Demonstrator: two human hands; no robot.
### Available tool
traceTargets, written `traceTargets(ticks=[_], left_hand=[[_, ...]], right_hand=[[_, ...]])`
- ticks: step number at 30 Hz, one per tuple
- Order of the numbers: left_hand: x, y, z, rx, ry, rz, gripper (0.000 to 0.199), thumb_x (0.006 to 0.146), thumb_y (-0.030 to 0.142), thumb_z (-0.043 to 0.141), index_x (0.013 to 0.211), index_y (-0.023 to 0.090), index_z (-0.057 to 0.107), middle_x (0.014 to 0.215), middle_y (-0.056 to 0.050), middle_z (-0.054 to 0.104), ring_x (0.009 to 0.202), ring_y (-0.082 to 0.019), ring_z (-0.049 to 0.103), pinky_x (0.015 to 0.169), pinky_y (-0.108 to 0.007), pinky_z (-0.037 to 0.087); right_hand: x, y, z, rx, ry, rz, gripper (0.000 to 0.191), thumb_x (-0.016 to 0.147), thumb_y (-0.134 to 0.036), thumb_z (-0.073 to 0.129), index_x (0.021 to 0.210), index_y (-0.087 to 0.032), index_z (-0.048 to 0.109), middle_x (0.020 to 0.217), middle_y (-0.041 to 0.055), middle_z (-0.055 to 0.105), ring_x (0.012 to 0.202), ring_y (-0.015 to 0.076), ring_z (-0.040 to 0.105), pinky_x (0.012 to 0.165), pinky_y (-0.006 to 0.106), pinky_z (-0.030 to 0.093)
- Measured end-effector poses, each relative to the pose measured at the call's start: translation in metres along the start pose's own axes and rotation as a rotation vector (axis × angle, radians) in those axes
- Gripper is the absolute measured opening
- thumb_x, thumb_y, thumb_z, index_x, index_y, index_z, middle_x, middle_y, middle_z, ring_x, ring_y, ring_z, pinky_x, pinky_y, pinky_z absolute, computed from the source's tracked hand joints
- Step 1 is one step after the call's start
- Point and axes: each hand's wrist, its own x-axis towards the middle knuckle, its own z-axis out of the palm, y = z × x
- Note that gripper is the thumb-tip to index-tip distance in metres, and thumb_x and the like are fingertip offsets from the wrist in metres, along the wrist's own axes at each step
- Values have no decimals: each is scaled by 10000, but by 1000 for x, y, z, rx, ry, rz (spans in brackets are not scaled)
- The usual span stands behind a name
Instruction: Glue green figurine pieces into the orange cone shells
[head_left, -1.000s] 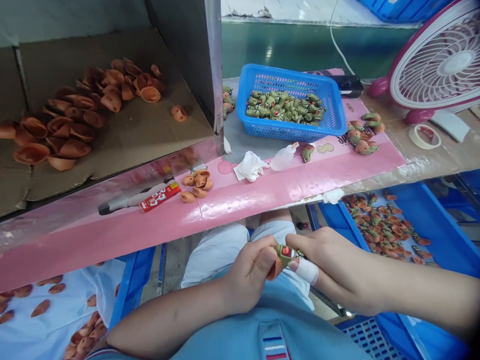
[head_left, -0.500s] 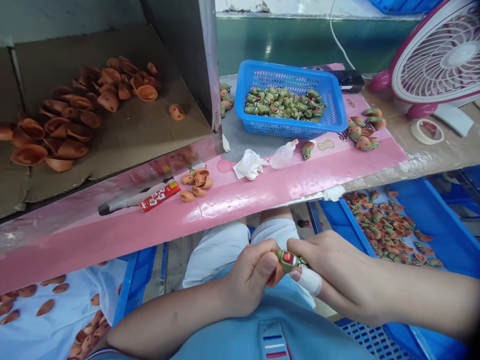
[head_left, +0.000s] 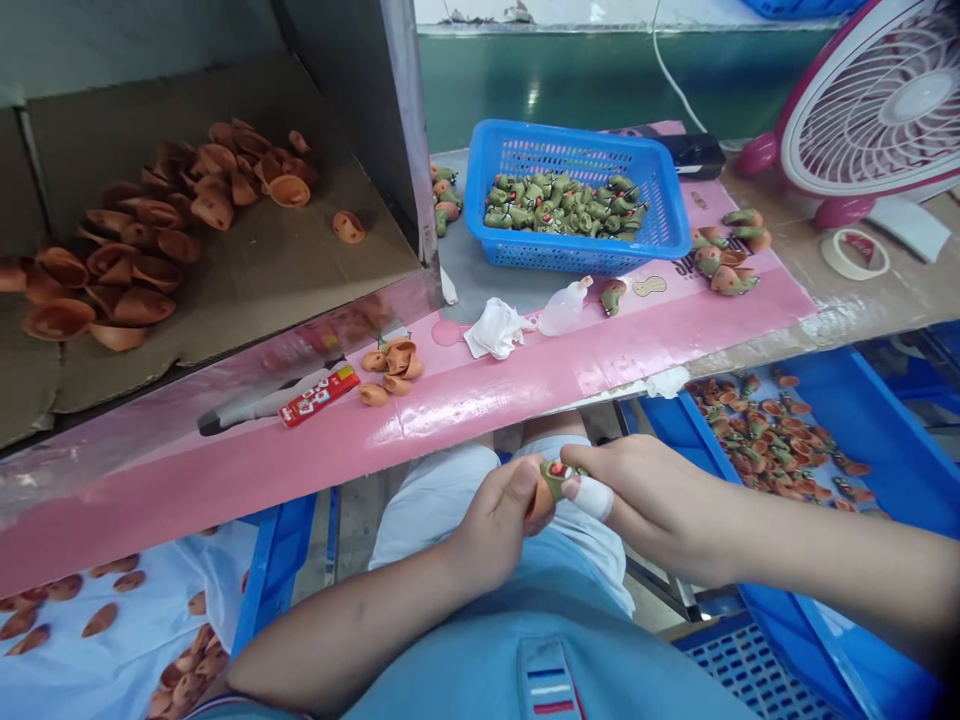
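Observation:
Above my lap, my left hand grips an orange shell piece between thumb and fingers. A green figure piece with a red and white spot sits against the top of the shell. My right hand, with white tape on one finger, pinches the right side of the green piece. Both hands are closed and close together. On the pink-covered table beyond them lie several loose orange shells. Further back, a blue basket holds many green pieces.
A cardboard box with orange shells stands at left. Blue trays with pieces flank my lap, right and lower left. A crumpled tissue, small bottle, red packet, tape roll and fan are on the table.
Both hands have moved slightly up and to the left, with the shell and green piece between them. The green piece sits turned a little differently. The camera view has shifted slightly.

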Motion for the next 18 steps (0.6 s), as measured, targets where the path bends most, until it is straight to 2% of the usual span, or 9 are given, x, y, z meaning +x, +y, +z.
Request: traceTargets(ticks=[5,10,14,18], left_hand=[[6,7,5,-188,44,-138,524,759,650,316,549,171,341,417,75,202,388,-60,154,403,-223,120],[9,16,4,-380,-44,-257,551,754,662,311,538,157,354,399,85,159,368,-47,117,380,-202,97],[9,20,2,-495,-102,-300,534,767,634,339,538,151,351,403,83,160,365,-45,109,362,-185,99],[10,21,1,-567,-143,-329,524,780,610,347,527,151,338,397,80,162,359,-45,98,350,-175,96]], right_hand=[[8,6,-6,63,-1,-10,405,892,-403,218,690,-155,466,608,25,515,547,113,462,527,231,322],[12,12,-9,161,55,-86,436,891,-433,218,695,-145,480,647,13,502,573,97,430,546,224,330],[13,12,-10,230,76,-108,392,893,-410,242,734,-147,485,704,10,499,606,95,412,580,228,330],[13,11,-11,285,93,-125,359,891,-392,273,705,-155,468,655,-11,457,582,90,377,566,224,314]])
